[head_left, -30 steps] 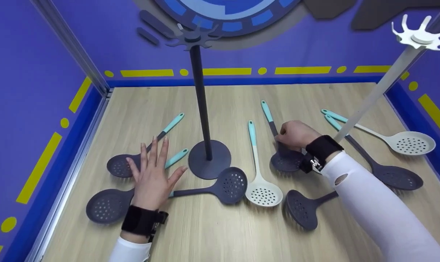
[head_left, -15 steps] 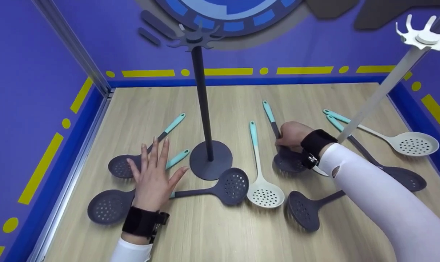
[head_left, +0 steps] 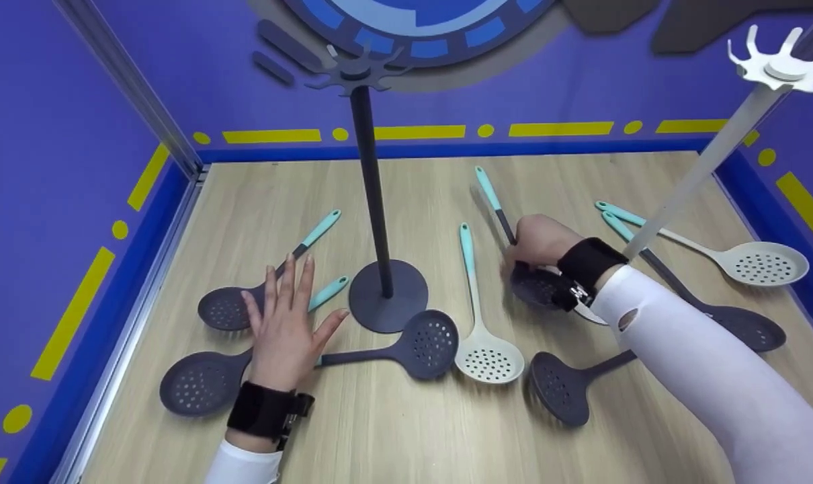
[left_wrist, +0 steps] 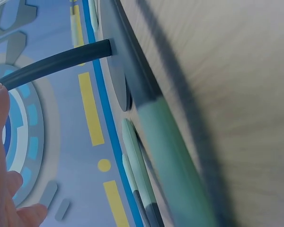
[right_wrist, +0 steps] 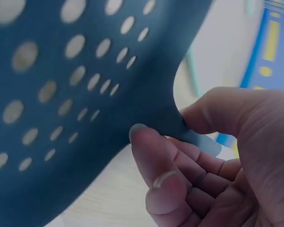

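My right hand (head_left: pixel 544 240) pinches a dark grey skimmer (head_left: pixel 535 286) at its neck between thumb and fingers. That skimmer's teal handle points to the back, with a shadow apart from it on the table. In the right wrist view its perforated head (right_wrist: pixel 85 85) fills the left side. My left hand (head_left: pixel 285 343) is spread, palm down, above two dark skimmers, one (head_left: pixel 225 309) further back and one (head_left: pixel 201 383) nearer. A third dark skimmer (head_left: pixel 430 343) lies right of it. The left wrist view shows a teal handle (left_wrist: pixel 173 165) close by; contact cannot be told.
A dark rack (head_left: pixel 373 188) with hooks on top stands centre-left; a white rack (head_left: pixel 702 168) stands at right. A white skimmer (head_left: pixel 490 356) lies in the middle. Another white one (head_left: pixel 762 263) and dark ones (head_left: pixel 742 326) lie right. A white edge (head_left: pixel 591 314) shows under my right wrist.
My right hand has raised the dark skimmer slightly; its handle has shifted up and left, and a separate shadow shows beneath. The left hand stays nearly in place.
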Demonstrator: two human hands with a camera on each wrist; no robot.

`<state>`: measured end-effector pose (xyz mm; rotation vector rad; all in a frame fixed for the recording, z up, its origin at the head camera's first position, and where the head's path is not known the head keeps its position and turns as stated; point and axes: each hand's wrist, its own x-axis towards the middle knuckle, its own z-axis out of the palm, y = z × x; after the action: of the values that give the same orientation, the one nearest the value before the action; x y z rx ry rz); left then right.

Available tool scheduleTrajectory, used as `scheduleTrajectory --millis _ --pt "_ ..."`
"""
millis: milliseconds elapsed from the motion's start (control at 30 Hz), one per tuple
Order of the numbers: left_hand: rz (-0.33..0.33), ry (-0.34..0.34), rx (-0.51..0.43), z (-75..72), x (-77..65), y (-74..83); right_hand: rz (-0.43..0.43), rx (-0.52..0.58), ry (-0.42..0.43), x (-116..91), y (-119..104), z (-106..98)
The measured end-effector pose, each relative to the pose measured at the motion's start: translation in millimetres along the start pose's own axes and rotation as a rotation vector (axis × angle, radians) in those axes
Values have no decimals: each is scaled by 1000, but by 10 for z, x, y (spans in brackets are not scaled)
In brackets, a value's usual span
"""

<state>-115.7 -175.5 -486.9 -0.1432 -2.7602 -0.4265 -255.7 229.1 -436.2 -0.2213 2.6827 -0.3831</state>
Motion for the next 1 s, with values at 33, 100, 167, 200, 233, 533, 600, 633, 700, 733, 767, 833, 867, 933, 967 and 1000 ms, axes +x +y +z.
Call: scheduleTrajectory --millis 33,100,167,200,233,533,600,633,700,733,767,833,867,933,967,1000 --pt "1 1 -3 0 0 -1 -12 9 16 -22 -22 -40" --pt "3 3 -13 2 -2 1 -9 30 53 -58 -70 -103" --pt "4 4 -22 7 -5 6 -10 47 101 -92 -110 -146" --pt "6 4 -22 11 -5 10 -10 57 128 -112 -127 -162" --pt "8 4 -25 16 -5 14 -9 68 155 -133 -142 -171" --pt "16 14 -53 41 1 40 -92 218 383 -417 -270 -171" --pt "25 29 -59 47 8 47 -122 266 444 -499 -308 -162" --pt "32 38 -64 50 13 54 -138 286 478 -541 -326 -157" --pt "45 52 -80 54 24 79 -167 322 543 -637 -369 -146" --pt "53 61 -88 56 31 94 -181 338 575 -686 -388 -139" --pt "61 68 -96 57 40 113 -194 345 607 -738 -409 -133" --pt "73 76 -122 57 64 157 -219 346 671 -842 -449 -125" --pt "78 79 -136 52 80 184 -233 345 703 -895 -469 -126" --pt "90 87 -168 49 126 245 -264 339 769 -998 -498 -133" --pt "93 88 -187 44 155 286 -280 340 797 -1048 -509 -139" --pt "98 91 -203 37 187 326 -298 348 824 -1094 -519 -147"
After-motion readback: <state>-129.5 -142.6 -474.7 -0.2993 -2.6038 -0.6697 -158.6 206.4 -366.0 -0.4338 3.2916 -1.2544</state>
